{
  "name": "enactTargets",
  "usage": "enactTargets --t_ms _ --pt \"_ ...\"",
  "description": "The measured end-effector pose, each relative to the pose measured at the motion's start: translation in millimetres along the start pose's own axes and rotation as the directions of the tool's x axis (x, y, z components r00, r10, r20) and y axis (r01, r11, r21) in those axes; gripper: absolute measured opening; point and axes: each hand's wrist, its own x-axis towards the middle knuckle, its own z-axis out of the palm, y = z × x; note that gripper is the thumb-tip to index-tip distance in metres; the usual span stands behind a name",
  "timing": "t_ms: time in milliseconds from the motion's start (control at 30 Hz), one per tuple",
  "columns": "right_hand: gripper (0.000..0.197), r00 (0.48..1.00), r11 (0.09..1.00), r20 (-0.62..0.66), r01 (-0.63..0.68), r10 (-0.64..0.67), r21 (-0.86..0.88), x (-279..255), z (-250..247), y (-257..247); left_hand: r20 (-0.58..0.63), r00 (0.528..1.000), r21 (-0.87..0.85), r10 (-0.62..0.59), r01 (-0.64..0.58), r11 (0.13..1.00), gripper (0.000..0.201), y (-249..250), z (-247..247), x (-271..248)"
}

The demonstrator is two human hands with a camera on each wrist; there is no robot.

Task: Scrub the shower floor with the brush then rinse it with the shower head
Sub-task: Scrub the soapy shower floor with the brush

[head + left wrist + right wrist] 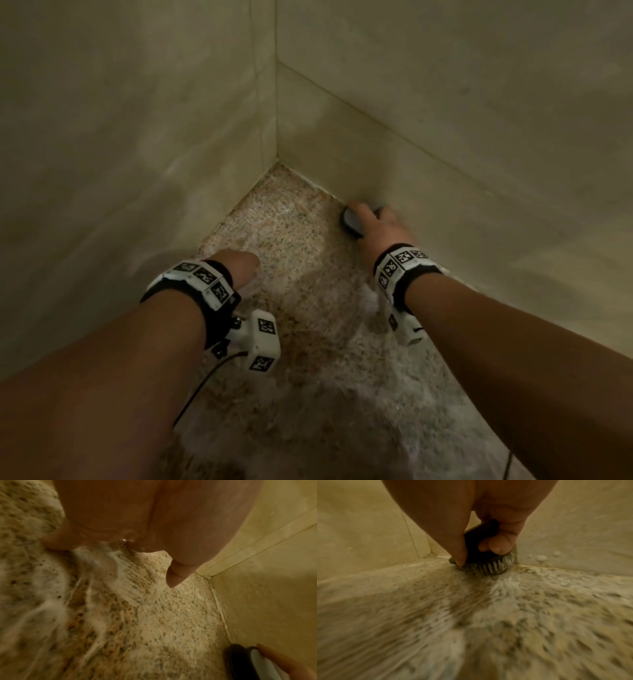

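Two hands low over the floor (pixel 294 246) in the head view. Right hand (pixel 376 226) curled round a dark round brush (pixel 351 219), which sits on the floor against the foot of the right wall (pixel 445 164), near the corner. Left hand (pixel 239 267) down on the wet floor; fingers hidden from here. White suds streak the stone. Shower head not in view.

Left wrist view: left hand (pixel 137 520) propped on the floor, thumb (pixel 176 577) pointing down and free; holds nothing. Whether the fingers are spread or curled, cannot tell. Brush (pixel 240 660) visible at lower right.

Right wrist view: right hand (pixel 471 513) grips the brush (pixel 481 550) by its top, thumb down one side, fingers wrapped over the other. Bristles (pixel 489 567) pressed into the joint between floor and wall.

Risk, judged: the suds make the stone slick, so the propping hand could slide under weight. Knuckles may scrape the wall on a hard stroke.
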Motion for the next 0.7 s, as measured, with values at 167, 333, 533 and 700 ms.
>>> enactTargets --t_ms 167,333,533,700 --pt "0.070 0.999 0.993 -0.001 0.042 -0.042 -0.110 15 4 -30 0.073 0.997 0.015 -0.015 0.013 1.000 0.050 -2 -3 1" --pt "0.065 0.994 0.986 -0.008 0.105 -0.107 -0.131 40 6 -63 0.101 0.995 -0.016 -0.014 0.015 1.000 0.051 -6 -5 4" --pt "0.062 0.977 0.972 0.035 0.214 -0.211 -0.094 71 -2 -122 0.052 0.998 0.060 0.020 -0.023 0.998 0.046 -9 2 8" --pt "0.062 0.972 0.968 0.047 0.234 -0.231 -0.090 83 -6 -129 0.049 0.998 0.092 -0.026 0.021 0.996 0.047 0 -5 2"
